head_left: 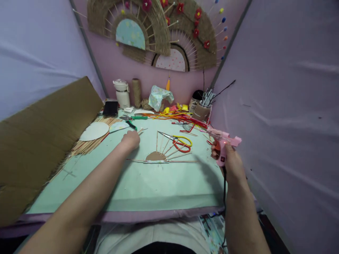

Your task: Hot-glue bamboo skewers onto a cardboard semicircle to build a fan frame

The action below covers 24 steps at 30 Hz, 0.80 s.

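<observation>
In the head view, the left hand [131, 139] is placed left of centre in the frame, low over the surface [169, 183], with its fingers drawn together. A thin stick [141, 131] shows at the fingertips, but whether it is pinched or only touched cannot be told. Green-handled pliers [131, 125] lie just beyond them. At the right of the frame, the pink glue gun [224, 143] is gripped by the right hand [231, 158], fingers wrapped around the handle; a small light glows on its body, and its cord [225, 187] hangs down. The nozzle is pointed towards the upper left, well apart from the left hand.

A cardboard half-disc [156, 156] lies at the centre of the frame, its straight edge along a patterned strip [156, 162], with thin sticks fanned out above it. The scissors [173, 138] lie among the outer sticks, partly behind them.

For good handling, a slender stick is best pinched near one end, so that the other is left free and bare skin is kept off any hot glue. The nozzle should be kept away from fingers, cord and patterned strip, and the fanned sticks should not be nudged.
</observation>
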Each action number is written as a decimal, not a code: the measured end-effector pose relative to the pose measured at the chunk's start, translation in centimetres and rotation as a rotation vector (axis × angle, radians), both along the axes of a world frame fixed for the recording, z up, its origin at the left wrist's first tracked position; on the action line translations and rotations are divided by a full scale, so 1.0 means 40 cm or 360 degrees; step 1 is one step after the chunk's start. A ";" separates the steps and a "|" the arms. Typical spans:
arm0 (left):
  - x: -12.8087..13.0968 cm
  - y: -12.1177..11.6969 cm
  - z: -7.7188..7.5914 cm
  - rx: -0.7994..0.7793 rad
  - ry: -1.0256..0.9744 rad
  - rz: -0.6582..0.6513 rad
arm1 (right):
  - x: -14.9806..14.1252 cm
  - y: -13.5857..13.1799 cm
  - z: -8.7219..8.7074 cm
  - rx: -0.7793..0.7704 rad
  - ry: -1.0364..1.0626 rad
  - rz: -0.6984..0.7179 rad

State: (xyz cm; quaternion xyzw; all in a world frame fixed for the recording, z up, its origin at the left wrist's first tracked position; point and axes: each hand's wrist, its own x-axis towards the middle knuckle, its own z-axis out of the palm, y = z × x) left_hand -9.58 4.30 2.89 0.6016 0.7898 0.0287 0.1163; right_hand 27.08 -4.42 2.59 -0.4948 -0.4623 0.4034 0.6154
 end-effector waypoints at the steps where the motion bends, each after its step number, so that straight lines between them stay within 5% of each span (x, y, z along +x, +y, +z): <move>1: -0.001 0.000 0.003 0.0048 -0.0028 -0.0010 | 0.028 -0.006 -0.007 -0.0028 -0.0235 -0.0091; 5: -0.005 -0.001 0.032 0.0293 -0.0212 -0.0107 | 0.098 -0.022 -0.049 -0.0103 -0.1576 -0.0165; 7: -0.005 -0.007 0.050 0.0424 -0.0309 -0.0142 | 0.104 -0.029 -0.075 -0.0139 -0.1876 -0.0136; 10: 0.000 -0.030 0.066 0.0681 -0.0723 -0.0088 | 0.091 -0.040 -0.107 -0.0203 -0.2070 -0.0119; 14: 0.011 -0.072 0.065 0.0993 -0.2061 0.0199 | 0.073 -0.055 -0.117 -0.0284 -0.2263 -0.0133; 16: 0.018 -0.088 0.062 0.1001 -0.2469 0.0313 | 0.073 -0.063 -0.106 -0.0318 -0.2347 -0.0116; 20: 0.032 -0.104 0.054 0.0939 -0.2823 0.0400 | 0.074 -0.079 -0.052 -0.0278 -0.2526 -0.0112; 24: 0.039 -0.107 0.042 0.0906 -0.2891 0.0422 | 0.024 -0.083 0.028 0.0013 -0.2355 -0.0039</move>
